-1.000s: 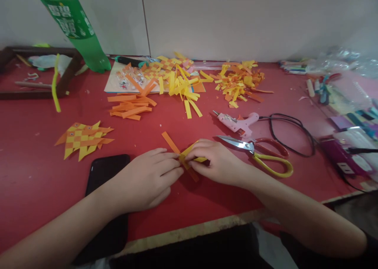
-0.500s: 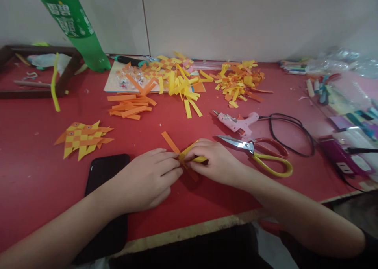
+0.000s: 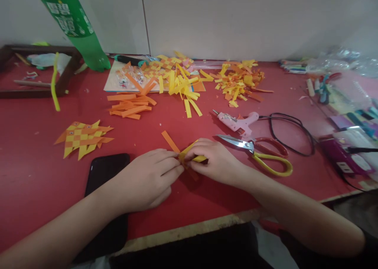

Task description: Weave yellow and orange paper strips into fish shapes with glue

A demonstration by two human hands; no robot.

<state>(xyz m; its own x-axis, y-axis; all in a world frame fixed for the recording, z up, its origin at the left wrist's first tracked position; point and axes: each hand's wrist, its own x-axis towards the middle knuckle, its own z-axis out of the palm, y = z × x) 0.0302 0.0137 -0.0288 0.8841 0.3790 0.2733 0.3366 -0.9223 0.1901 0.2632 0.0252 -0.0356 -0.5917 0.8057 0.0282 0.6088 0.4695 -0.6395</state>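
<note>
Between my two hands, just above the red table [image 3: 212, 206], are crossed paper strips. An orange paper strip [image 3: 170, 141] sticks out to the upper left, its lower end dim under my fingers. My left hand [image 3: 155, 176] pinches the strips where they cross, fingertips pressed together. My right hand [image 3: 211, 159] has thumb and fingers closed on a yellow paper strip [image 3: 201, 159], folded over near the crossing. The exact fold is hidden by my fingers. A black phone [image 3: 104, 214] lies partly under my left forearm.
Woven paper fish [image 3: 85, 137] lie at left. Behind are orange strips [image 3: 131, 105], yellow strips [image 3: 181, 84] and paper scraps [image 3: 239, 82]. A pink glue gun [image 3: 238, 121] and open scissors [image 3: 251, 146] lie right of my hands. A green bottle [image 3: 79, 29] stands by a dark frame [image 3: 38, 93].
Almost nothing differs. Both hands stay in the same place on the strips, with only a very slight shift of the fingers.
</note>
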